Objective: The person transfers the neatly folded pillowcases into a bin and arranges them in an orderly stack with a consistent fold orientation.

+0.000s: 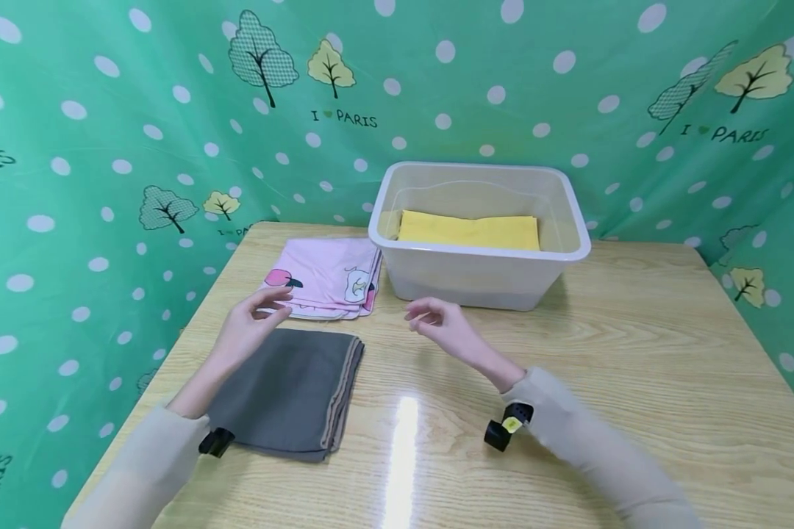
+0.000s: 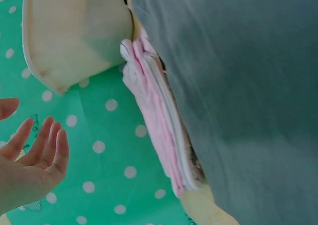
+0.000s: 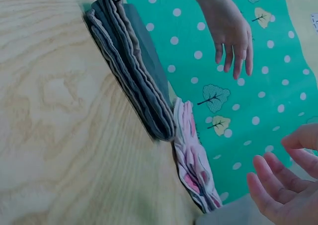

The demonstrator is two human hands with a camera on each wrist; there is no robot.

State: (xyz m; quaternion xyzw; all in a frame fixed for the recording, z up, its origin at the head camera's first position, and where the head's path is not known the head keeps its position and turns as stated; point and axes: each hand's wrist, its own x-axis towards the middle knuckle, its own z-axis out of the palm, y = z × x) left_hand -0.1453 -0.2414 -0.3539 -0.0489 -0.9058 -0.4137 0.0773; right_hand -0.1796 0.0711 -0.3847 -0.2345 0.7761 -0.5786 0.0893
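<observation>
My left hand [image 1: 251,325] hovers above the folded dark grey cloth [image 1: 291,389], near the front edge of a folded pink printed cloth [image 1: 324,272]. Its fingers are loosely bent and hold nothing. To the right, my right hand [image 1: 443,327] hangs in the air just in front of a whitish plastic bin [image 1: 463,275], its fingers relaxed with nothing between them. Inside the bin lies a folded yellow cloth [image 1: 470,230]. In the right wrist view the grey cloth [image 3: 131,66] shows several stacked layers, with the pink cloth [image 3: 194,155] beyond it.
All of this stands on a light wooden table [image 1: 635,353], with the bin at its back edge. A green dotted curtain [image 1: 476,95] with tree prints hangs behind and along the sides. Small black wrist cameras [image 1: 509,426] sit on both sleeves.
</observation>
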